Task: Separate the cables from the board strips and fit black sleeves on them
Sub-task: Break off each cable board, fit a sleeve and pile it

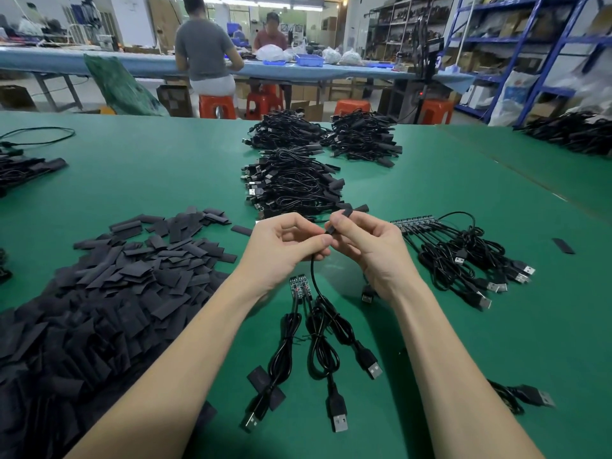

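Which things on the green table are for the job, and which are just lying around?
For the job:
left hand, right hand
black sleeve
cable
sleeve pile
board strip
finished cable heaps

Just lying about:
orange stools
blue tray
storage shelves

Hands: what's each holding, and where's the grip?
Right hand pinches the black sleeve along its length; left hand pinches the cable just below the sleeve.
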Motion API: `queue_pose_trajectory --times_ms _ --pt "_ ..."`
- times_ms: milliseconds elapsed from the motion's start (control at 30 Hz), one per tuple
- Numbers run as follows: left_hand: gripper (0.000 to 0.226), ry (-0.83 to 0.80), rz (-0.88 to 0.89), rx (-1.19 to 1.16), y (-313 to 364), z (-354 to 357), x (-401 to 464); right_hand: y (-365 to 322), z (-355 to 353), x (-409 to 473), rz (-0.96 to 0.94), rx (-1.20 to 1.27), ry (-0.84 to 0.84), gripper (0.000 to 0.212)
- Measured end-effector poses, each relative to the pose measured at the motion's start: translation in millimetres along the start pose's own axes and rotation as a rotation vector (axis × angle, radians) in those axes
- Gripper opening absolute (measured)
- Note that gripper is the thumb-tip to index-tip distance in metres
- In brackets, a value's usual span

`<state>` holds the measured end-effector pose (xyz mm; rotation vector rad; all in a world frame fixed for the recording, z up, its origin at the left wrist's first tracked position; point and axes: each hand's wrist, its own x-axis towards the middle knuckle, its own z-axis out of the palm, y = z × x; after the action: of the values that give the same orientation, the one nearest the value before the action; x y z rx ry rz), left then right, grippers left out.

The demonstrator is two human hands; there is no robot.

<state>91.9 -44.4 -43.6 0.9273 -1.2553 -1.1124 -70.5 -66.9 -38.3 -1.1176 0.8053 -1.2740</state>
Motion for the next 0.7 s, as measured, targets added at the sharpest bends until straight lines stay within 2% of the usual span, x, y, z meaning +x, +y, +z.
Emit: queue_pose_trajectory --times_ms 133,300,467,700 --pt "0.014 0.084 -0.021 -0.124 -2 10 2 3 7 1 -0.118 0.036 0.135 0.024" --pt "0.011 0.114 -0.032 -0.185 -3 16 2 8 17 1 -0.147 0.14 0.225 0.023" --pt "0.011 0.11 -0.035 -0.242 -3 19 3 8 16 1 -0.106 0.251 0.206 0.022" --pt "0.01 0.116 -0.027 -0.228 -5 18 2 11 17 -1 -0.107 0.203 0.222 0.021"
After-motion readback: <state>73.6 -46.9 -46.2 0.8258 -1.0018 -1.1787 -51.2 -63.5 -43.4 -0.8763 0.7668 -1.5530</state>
